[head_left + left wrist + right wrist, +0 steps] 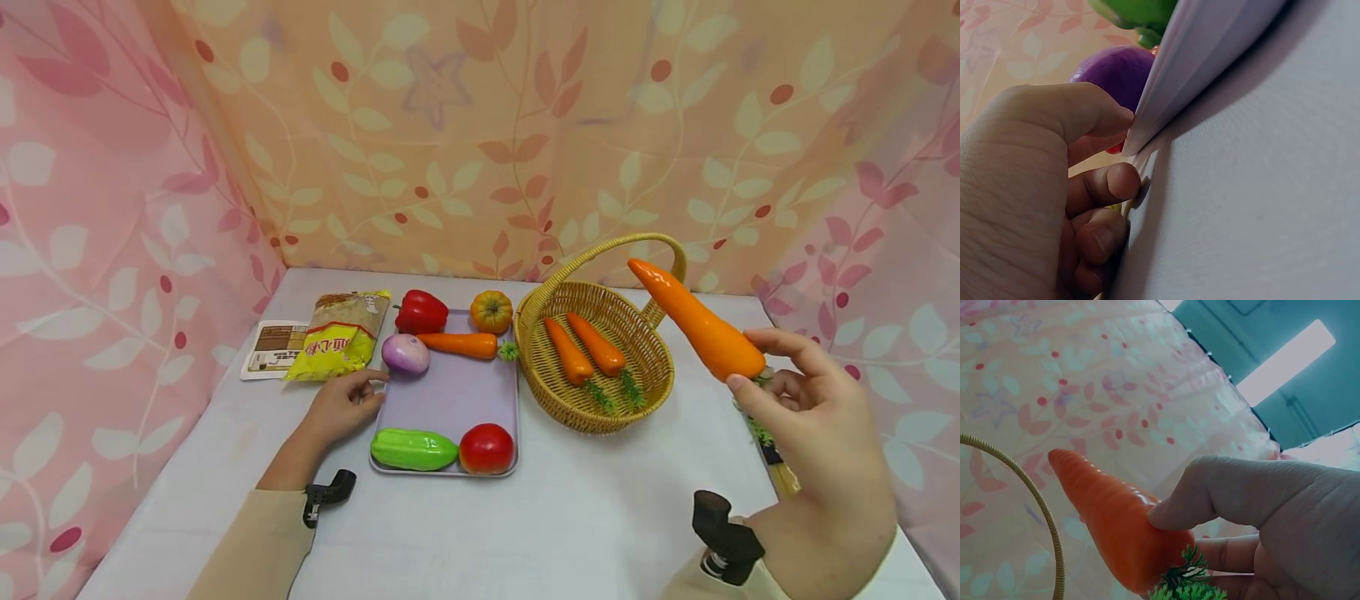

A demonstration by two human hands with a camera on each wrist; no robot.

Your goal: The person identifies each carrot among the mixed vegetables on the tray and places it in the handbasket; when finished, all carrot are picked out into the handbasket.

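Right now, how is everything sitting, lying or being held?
Raised carrot: pinched by right hand
Lavender tray: flat, loaded
Left hand: touching tray's rim
Wicker basket: upright, holding two carrots
Tomato: on tray
Red bell pepper: on its side
Yellow food bag: lying flat
Brown-and-white packet: lying, partly covered

Right hand (1272, 515) pinches carrot (1119, 528) at the thick end, by the greens (1186, 584); tip points up-left. Wicker handle (1040, 499) at left, floral curtain (1091, 375) behind, ceiling light (1288, 362) top right.
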